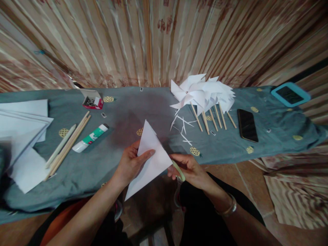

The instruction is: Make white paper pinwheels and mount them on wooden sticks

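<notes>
A white sheet of paper folded into a triangle is pinched in my left hand, the thumb lying across its face. Light green scissors are in my right hand, fingers curled round the handles at the paper's right corner. The blades are hidden behind the paper, so I cannot tell how far apart they are. Thin white paper strips lie on the cloth beyond my right hand. Behind those strips rest several white paper pinwheels on wooden sticks, overlapping in a row.
On the grey pineapple-print cloth lie a glue stick, wooden sticks, a small red box of metal pins and white paper sheets at left. A black phone and a blue-framed device are at right. Curtains hang behind.
</notes>
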`<state>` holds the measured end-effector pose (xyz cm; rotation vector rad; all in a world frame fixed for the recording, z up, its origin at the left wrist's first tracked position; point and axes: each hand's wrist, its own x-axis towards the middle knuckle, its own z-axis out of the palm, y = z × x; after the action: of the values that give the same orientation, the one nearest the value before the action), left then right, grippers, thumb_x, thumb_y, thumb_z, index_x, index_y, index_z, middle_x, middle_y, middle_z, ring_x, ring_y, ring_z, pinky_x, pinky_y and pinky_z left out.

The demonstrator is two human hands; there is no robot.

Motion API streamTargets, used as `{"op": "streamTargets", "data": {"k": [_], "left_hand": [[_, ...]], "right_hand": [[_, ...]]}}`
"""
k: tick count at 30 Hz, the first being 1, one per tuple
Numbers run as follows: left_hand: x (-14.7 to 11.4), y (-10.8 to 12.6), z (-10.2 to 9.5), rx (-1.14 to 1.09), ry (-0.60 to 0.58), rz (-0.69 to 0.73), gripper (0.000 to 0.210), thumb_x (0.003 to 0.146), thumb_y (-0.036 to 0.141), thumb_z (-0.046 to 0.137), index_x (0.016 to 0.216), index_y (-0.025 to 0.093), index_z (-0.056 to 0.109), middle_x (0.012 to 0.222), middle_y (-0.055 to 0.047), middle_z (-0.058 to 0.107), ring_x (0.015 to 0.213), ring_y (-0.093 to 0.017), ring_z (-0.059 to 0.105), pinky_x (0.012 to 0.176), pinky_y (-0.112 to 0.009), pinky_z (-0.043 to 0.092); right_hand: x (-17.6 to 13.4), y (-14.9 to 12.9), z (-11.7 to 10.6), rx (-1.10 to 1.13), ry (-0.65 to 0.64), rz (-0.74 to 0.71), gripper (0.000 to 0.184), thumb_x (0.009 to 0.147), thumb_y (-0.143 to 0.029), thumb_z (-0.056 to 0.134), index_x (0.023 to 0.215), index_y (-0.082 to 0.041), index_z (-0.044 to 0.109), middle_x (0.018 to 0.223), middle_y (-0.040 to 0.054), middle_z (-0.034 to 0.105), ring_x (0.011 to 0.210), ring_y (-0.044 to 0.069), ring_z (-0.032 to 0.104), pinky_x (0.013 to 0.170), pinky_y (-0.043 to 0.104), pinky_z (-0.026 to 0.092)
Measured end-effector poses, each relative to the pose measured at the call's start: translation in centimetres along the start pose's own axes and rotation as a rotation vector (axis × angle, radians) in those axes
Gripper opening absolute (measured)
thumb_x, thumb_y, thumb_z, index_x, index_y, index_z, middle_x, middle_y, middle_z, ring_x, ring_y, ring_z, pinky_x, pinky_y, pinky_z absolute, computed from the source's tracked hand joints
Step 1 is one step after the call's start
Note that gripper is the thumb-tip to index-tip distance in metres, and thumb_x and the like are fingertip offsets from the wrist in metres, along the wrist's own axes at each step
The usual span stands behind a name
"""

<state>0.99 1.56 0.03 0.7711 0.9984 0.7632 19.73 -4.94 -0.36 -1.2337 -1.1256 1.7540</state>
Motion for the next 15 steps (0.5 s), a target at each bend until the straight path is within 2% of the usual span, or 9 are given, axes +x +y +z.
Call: {"op": "streamTargets", "data": {"k": [8, 15], "left_hand": [[0.04, 0.11, 0.10, -0.027, 0.011, -0.030, 0.038, 0.054, 0.032, 0.085, 0.082, 0.014, 0.066, 0.065, -0.001, 0.071, 0.050, -0.014, 0.062, 0.047, -0.023, 0.048], [-0.09, 0.10, 0.21, -0.047, -0.026, -0.106, 0.038, 0.054, 0.032, 0.086, 0.082, 0.014, 0.067, 0.065, -0.002, 0.072, 0.049, -0.014, 0.063, 0.047, -0.022, 0.050]], "right_hand": [[0.01, 0.07, 0.05, -0.005, 0.009, -0.018, 0.024, 0.079, -0.039, 0.071, 0.089, -0.017, 0.070, 0.065, -0.0027, 0.060, 0.053, 0.006, 0.052, 0.049, 0.018, 0.044], [0.00, 0.10, 0.11, 0.044, 0.024, 0.002, 0.027, 0.075, -0.037, 0.075, 0.093, -0.017, 0.070, 0.068, -0.0024, 0.062, 0.056, 0.007, 0.055, 0.052, 0.018, 0.047]]}}
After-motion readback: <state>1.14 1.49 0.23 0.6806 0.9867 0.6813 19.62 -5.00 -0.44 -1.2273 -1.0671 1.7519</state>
